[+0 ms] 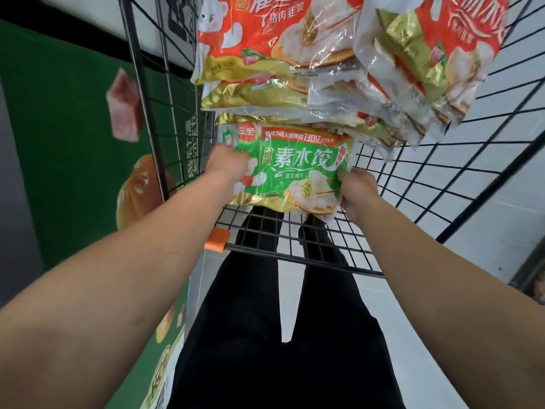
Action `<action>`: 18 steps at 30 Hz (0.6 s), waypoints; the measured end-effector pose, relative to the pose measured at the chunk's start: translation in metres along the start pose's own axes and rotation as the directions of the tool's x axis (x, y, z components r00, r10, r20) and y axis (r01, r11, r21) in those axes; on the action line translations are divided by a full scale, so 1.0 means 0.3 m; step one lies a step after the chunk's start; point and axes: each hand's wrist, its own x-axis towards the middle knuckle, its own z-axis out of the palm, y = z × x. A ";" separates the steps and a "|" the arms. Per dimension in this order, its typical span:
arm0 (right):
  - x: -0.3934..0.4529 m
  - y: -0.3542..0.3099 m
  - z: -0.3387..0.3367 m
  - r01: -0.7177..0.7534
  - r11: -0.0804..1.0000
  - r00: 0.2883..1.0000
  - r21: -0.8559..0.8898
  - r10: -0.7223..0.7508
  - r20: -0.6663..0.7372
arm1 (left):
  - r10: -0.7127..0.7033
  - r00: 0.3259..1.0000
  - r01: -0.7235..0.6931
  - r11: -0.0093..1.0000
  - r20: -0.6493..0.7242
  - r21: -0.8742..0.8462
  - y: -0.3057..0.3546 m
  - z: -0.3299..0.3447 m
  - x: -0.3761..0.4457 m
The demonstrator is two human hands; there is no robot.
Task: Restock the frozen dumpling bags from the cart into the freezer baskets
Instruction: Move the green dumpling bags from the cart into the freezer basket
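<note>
head view: looking steeply down over both bare forearms into a black wire-mesh cart [298, 249]
green bag: green plastic frozen dumpling bag with white lettering and gold bottom edge [295, 172], flat, face up, at near end of cart, just above mesh floor; top edge tucked under the red bags
left hand: left hand [227, 163] on bag's left edge, fingers curled over it, gripping; fingertips hidden behind the hand
right hand: right hand [355, 188] on bag's lower right corner, fingers curled, pinching the plastic edge
red stack: pile of red-and-gold plastic dumpling bags [265, 57] lying further in, several layered, overlapping green bag's far edge
tilted red bags: second bunch of red-and-gold bags [427, 63] right of the stack, leaning slanted against cart's right mesh wall
cart detail: orange plastic corner clip [217, 239] on near rim, left side; mesh walls rising left and right
below cart: black trouser legs [280, 335] and dark shoes seen through mesh, standing on pale grey floor [427, 320]
left side: green printed panel with bun and meat pictures [73, 143], just beside cart's left wall
freezer baskets: cannot tell, none recognisable here
sharpness: edges blurred, small print on bags unreadable
</note>
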 end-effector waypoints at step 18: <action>-0.527 -0.044 -0.349 0.489 0.866 0.871 -0.105 -0.477 0.117 | 0.250 0.963 -0.266 0.801 -0.103 -0.536 -0.203 -0.166 -0.742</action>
